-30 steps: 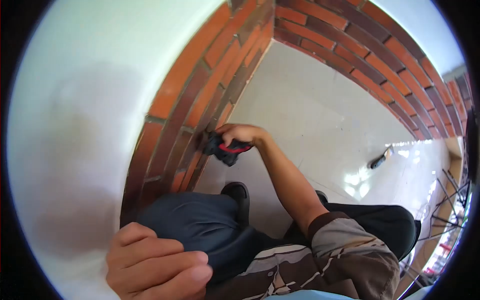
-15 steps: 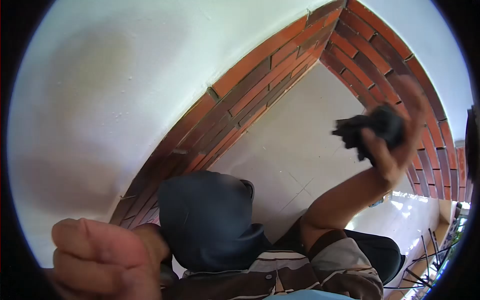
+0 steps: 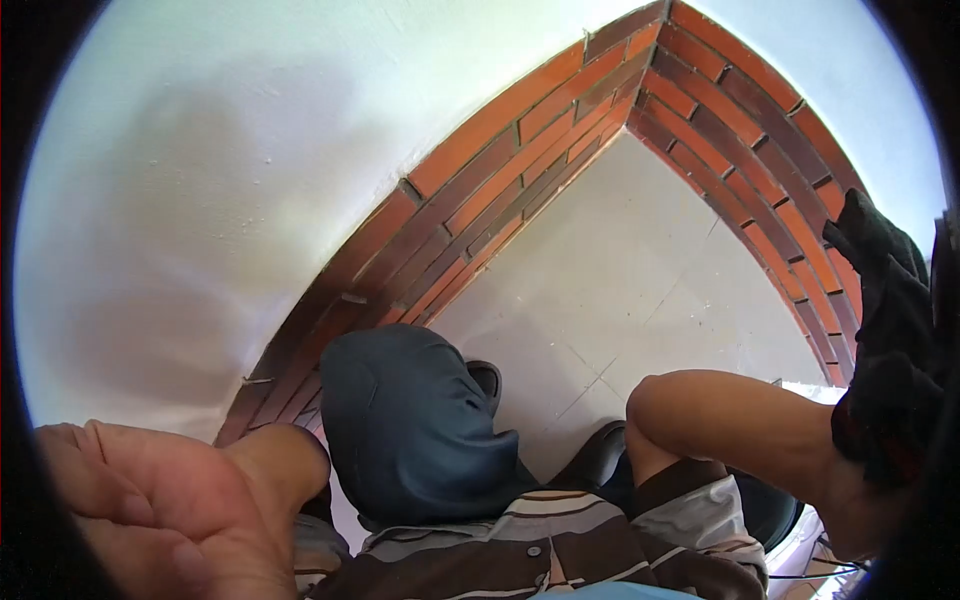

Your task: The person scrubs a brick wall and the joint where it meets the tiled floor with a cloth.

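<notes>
A crumpled black cloth point(image 3: 885, 330) stands up along the right edge of the view. Below it, my right hand point(image 3: 855, 510) is bent back at the wrist and grips the cloth; its fingers are mostly hidden by the fabric and the dark border. My left hand point(image 3: 175, 500) is large and close to the camera at the lower left. Its fingers curl in toward the palm and run partly out of view, so anything inside them is hidden. It is nearest to the white wall point(image 3: 200, 240).
Red and brown brick trim point(image 3: 480, 200) lines both walls to a corner. Below lies a pale tiled floor point(image 3: 610, 270) with small specks. My dark-trousered knee point(image 3: 400, 420) and dark shoes point(image 3: 600, 455) are beneath me. Thin black rods point(image 3: 820, 570) show at the lower right.
My right hand has swung to the right and down with the black cloth, which was bunched and is now more spread out. My left hand has shifted slightly left, its fingers a little looser.
</notes>
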Demonstrator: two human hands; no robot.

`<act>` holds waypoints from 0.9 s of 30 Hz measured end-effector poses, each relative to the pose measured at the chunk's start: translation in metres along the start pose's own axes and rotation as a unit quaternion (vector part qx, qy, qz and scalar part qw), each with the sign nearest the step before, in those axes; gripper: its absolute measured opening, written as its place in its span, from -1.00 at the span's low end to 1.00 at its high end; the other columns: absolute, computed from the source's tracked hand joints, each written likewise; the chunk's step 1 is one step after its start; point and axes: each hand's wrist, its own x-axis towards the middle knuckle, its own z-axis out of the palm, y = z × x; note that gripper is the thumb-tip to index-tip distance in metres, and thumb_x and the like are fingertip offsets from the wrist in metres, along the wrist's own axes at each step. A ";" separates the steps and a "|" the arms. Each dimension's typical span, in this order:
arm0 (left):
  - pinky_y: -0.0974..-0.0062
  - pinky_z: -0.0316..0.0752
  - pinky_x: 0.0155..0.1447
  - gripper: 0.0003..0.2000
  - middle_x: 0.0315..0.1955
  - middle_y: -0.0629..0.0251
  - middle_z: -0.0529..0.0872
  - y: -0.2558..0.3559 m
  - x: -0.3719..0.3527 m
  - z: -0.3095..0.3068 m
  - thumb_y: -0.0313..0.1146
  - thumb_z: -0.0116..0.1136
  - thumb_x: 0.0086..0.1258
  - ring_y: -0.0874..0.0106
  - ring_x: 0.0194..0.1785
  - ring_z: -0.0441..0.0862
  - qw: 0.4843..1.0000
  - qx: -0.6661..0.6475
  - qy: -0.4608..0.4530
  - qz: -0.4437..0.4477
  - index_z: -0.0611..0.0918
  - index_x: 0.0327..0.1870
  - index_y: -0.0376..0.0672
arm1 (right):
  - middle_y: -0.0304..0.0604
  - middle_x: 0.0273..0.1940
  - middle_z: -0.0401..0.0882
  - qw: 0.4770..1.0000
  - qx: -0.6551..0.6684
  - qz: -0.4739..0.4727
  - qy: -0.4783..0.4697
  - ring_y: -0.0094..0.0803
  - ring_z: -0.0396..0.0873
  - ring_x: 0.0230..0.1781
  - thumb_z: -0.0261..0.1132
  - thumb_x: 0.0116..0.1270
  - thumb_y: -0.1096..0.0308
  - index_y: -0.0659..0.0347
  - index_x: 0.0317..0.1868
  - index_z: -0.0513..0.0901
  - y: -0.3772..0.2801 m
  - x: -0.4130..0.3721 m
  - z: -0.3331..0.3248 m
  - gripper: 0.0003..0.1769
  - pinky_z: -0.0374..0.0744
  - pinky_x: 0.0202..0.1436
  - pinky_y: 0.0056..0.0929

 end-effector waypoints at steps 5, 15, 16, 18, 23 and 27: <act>0.49 0.21 -0.24 -0.56 -0.80 0.41 0.15 0.004 -0.009 0.017 0.03 -0.11 0.48 0.54 -0.70 0.11 0.998 -0.052 0.044 -0.008 0.45 -0.59 -0.04 | 0.08 -0.46 0.61 0.999 -0.008 -0.047 0.011 -0.40 0.56 -0.60 0.11 0.36 -0.24 0.71 -0.09 0.48 0.006 -0.008 0.000 -0.13 0.56 -0.53 -0.54; 0.51 0.25 -0.34 -0.71 -0.64 0.35 0.30 0.000 -0.022 0.042 -0.11 0.00 0.45 0.54 -0.68 0.20 0.989 -0.144 -0.019 -0.008 0.46 -0.39 -0.13 | 0.03 -0.40 0.64 0.994 -0.008 -0.107 0.032 -0.38 0.59 -0.51 0.25 0.32 -0.13 0.62 -0.10 0.54 0.010 -0.007 -0.001 -0.26 0.56 -0.47 -0.51; 0.52 0.26 -0.35 -0.73 -0.62 0.34 0.31 -0.001 -0.023 0.045 -0.13 0.01 0.44 0.54 -0.67 0.21 0.988 -0.152 -0.024 -0.013 0.46 -0.37 -0.14 | 0.03 -0.39 0.64 0.994 -0.009 -0.107 0.034 -0.38 0.59 -0.50 0.26 0.31 -0.12 0.61 -0.10 0.55 0.009 -0.006 -0.002 -0.27 0.57 -0.47 -0.51; 0.52 0.26 -0.37 -0.75 -0.59 0.33 0.34 -0.003 -0.022 0.054 -0.16 0.04 0.44 0.54 -0.67 0.23 0.985 -0.169 -0.029 -0.020 0.46 -0.34 -0.15 | 0.02 -0.37 0.65 0.993 -0.010 -0.114 0.040 -0.37 0.60 -0.48 0.29 0.30 -0.09 0.59 -0.11 0.56 0.010 -0.004 -0.004 -0.30 0.57 -0.46 -0.50; 0.53 0.28 -0.41 -0.79 -0.51 0.30 0.42 -0.002 -0.029 0.069 -0.23 0.09 0.42 0.53 -0.66 0.27 0.979 -0.195 -0.052 -0.014 0.47 -0.24 -0.20 | -0.01 -0.34 0.66 0.982 -0.009 -0.174 0.076 -0.36 0.62 -0.44 0.35 0.28 -0.04 0.55 -0.11 0.59 0.015 -0.010 0.000 -0.36 0.57 -0.43 -0.49; 0.54 0.30 -0.45 -0.79 -0.45 0.27 0.48 0.000 -0.036 0.071 -0.28 0.14 0.41 0.53 -0.65 0.31 0.976 -0.190 -0.104 -0.012 0.47 -0.16 -0.24 | -0.03 -0.31 0.67 0.960 -0.038 -0.226 0.164 -0.35 0.63 -0.40 0.41 0.27 0.01 0.52 -0.12 0.62 0.036 -0.018 0.002 -0.41 0.58 -0.41 -0.47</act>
